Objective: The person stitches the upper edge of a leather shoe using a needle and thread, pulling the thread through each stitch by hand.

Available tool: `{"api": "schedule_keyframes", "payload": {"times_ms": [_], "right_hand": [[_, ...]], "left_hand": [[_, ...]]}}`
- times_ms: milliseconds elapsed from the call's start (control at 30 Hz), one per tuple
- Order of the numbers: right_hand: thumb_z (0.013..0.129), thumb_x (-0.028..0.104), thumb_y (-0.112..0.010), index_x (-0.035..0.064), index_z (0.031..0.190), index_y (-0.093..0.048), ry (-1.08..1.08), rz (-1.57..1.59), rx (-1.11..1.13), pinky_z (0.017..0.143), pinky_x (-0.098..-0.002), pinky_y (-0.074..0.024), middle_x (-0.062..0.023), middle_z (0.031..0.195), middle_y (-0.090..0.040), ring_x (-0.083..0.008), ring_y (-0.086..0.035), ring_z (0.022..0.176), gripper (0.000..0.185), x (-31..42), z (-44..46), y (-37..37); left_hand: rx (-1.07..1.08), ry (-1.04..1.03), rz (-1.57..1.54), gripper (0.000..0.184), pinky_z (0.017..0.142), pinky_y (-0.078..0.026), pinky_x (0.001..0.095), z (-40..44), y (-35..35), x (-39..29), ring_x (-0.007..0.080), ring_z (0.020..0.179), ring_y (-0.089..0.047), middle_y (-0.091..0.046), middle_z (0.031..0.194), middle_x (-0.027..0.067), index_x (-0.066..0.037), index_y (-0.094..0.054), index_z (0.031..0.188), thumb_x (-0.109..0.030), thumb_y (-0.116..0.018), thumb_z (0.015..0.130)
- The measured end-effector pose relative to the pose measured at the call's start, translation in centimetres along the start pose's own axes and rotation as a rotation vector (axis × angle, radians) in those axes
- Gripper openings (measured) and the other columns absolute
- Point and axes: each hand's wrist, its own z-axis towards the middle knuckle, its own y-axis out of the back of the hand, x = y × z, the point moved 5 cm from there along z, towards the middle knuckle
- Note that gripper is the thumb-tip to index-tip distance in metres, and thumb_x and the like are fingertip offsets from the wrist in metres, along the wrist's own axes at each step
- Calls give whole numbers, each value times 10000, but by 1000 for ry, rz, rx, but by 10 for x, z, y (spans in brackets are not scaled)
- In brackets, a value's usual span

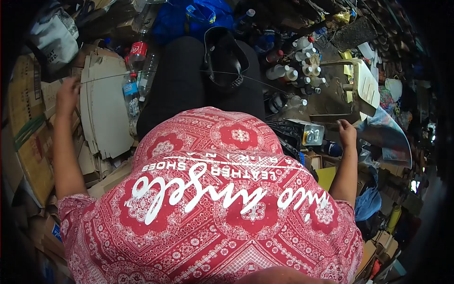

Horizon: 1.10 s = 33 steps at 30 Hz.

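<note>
Red paisley-patterned cloth fills the lower head view: a shirt (203, 232) lettered "Angelo" and "LEATHER SHOES". Right of the left hand (69, 94) stand plastic bottles, one red-labelled (138, 50), one blue-labelled (130, 89), beyond cardboard (108, 102). Just left of the right hand (347, 133) sits an open metal tin (312, 135) with yellowish contents, too small to identify. Left fingers close on a thread (111, 76); it crosses a black shoe (231, 84) between the hands, on the thighs. Right fingertips pinch together; whether they grip thread I cannot tell. Clutter covers the ground.
</note>
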Motion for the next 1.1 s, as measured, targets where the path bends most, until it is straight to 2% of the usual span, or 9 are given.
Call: {"api": "schedule_keyframes", "payload": {"times_ms": [67, 167, 233, 367, 467, 600, 667, 1000, 1100], "right_hand": [[862, 241, -627, 60, 1093, -647, 116, -81, 216, 799, -350, -490, -221, 986, -651, -315, -647, 933, 295, 5, 11, -30], [872, 178, -600, 72, 1175, -616, 282, -111, 654, 805, -366, -479, -237, 1004, -635, -359, -616, 880, 321, 125, -10, -38], [868, 114, -594, 62, 1194, -608, 533, 204, 431, 764, -350, -487, -169, 994, -650, -286, -620, 817, 330, 214, -26, -20], [803, 21, -661, 38, 1064, -678, 553, 699, 347, 743, -261, -505, -66, 975, -660, -102, -619, 824, 262, 316, -38, -4], [764, -1, -695, 31, 973, -703, 636, 795, 400, 763, -250, -506, -66, 989, -664, -97, -624, 846, 212, 341, -26, -18], [752, -13, -702, 46, 915, -712, 663, 851, 422, 755, -249, -503, -40, 944, -651, -98, -613, 838, 173, 349, -20, -26], [744, -22, -706, 64, 877, -719, 791, 710, 332, 755, -245, -498, -18, 889, -615, -108, -598, 837, 158, 354, -22, -23], [728, -16, -728, 68, 862, -716, 778, 875, 447, 737, -232, -483, -1, 845, -585, -101, -575, 814, 159, 354, -24, -41], [731, -12, -734, 63, 860, -714, 813, 860, 379, 715, -223, -469, 9, 816, -586, -87, -565, 788, 150, 356, -33, -49]], "left_hand": [[120, 106, -170, 476, 877, -473, 377, 2, -3, -47, 313, 1013, -605, -631, 1091, 147, -84, -593, 1192, -45, -706, 732], [227, -218, -723, 502, 919, -437, 329, 15, -1, -191, 215, 1049, -581, -628, 1108, 112, -62, -583, 1219, -79, -716, 735], [241, -503, -785, 386, 918, -442, 319, 20, 10, -274, 215, 1057, -579, -617, 1108, 105, -72, -625, 1160, -80, -690, 779], [265, -861, -871, 284, 882, -461, 346, 36, -1, -370, 258, 1028, -585, -611, 1094, 114, -75, -644, 1098, -114, -668, 818], [546, -748, -764, 252, 823, -468, 348, 51, -20, -394, 263, 966, -587, -601, 1015, 111, -59, -650, 1044, -134, -686, 806], [550, -828, -669, 234, 786, -462, 341, 60, -22, -402, 245, 896, -579, -572, 940, 95, -37, -654, 985, -146, -709, 785], [776, -675, -754, 225, 792, -454, 327, 62, -35, -399, 219, 874, -567, -551, 912, 77, -27, -661, 949, -138, -725, 764], [853, -584, -977, 203, 807, -434, 302, 58, -53, -392, 178, 896, -544, -542, 936, 52, -19, -677, 904, -145, -721, 752], [762, -649, -1020, 245, 723, -455, 326, 59, -54, -387, 162, 915, -558, -584, 987, 33, -63, -698, 938, -218, -740, 754]]}}
